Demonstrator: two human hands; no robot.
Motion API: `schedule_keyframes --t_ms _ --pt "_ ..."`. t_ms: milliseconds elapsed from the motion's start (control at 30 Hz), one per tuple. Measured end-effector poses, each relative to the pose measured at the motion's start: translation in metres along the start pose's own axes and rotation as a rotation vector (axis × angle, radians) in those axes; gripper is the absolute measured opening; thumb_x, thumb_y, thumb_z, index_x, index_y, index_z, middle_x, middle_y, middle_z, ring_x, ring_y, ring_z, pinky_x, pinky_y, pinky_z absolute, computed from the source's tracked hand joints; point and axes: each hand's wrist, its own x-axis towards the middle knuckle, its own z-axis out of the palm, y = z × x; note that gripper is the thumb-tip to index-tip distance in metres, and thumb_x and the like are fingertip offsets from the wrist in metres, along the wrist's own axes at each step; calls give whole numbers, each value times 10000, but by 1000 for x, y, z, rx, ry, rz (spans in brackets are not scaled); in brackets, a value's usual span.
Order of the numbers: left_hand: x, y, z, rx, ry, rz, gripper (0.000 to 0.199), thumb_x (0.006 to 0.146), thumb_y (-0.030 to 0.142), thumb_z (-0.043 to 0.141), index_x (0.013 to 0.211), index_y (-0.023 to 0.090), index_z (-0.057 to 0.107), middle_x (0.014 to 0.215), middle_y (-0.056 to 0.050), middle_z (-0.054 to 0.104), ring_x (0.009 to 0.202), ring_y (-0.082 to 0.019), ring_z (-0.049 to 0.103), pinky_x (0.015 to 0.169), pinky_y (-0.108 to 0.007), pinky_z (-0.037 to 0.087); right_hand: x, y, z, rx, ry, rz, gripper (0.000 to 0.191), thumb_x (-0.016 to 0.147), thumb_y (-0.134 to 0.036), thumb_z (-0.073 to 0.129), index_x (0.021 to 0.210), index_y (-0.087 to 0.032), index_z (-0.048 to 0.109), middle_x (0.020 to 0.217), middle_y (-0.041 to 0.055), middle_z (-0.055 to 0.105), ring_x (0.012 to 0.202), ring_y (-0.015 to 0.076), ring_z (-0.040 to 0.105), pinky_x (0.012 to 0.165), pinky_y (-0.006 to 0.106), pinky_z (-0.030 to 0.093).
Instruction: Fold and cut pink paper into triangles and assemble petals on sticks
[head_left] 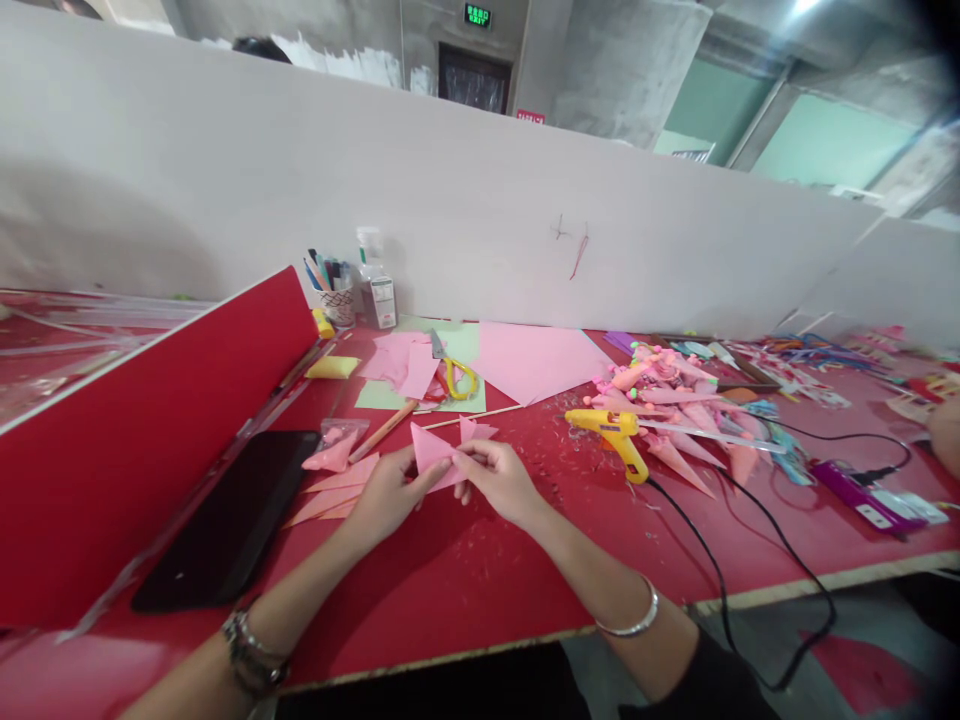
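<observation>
A folded piece of pink paper (429, 448) is held between my two hands above the red table. My left hand (394, 490) pinches its left side, thumb on top. On the other side, my right hand (499, 480) grips the paper with thumb and fingers; part of the paper is hidden behind the fingers. Another small pink paper piece (475, 430) shows just behind my right hand. Several pink paper strips (330, 495) lie fanned beside my left hand. A wooden stick (382, 430) and a thin skewer (480, 413) rest beyond the hands.
A yellow glue gun (611, 430) with a black cord lies to the right, by a pile of pink paper cones (675, 400). Yellow-handled scissors (456, 375) rest on paper sheets. A black phone (232, 520), a red divider (165, 430) and a purple power strip (870, 497) flank the workspace.
</observation>
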Motion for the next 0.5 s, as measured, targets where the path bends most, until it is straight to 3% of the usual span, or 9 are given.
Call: schedule_keyframes --t_ms 167,367,500 --pt "0 -4 1 30 -6 0 291 753 401 487 591 160 492 422 61 451 381 -84 389 401 -192 272 0 -3 1 -33 7 21 280 777 -430 504 728 -156 530 451 -57 530 326 59 465 350 169 350" --pt "1 -5 0 32 -12 11 362 761 456 461 538 172 434 402 61 423 392 -89 388 421 -194 275 2 -5 0 36 83 -1 285 777 -437 484 689 -166 485 463 -53 538 328 62 455 354 179 355" --pt "2 -9 -2 23 -55 10 348 783 431 455 555 170 437 412 67 415 392 -80 380 428 -188 276 2 -5 -3 62 2 24 252 771 -396 502 678 -162 494 478 -46 538 394 72 486 435 198 406"
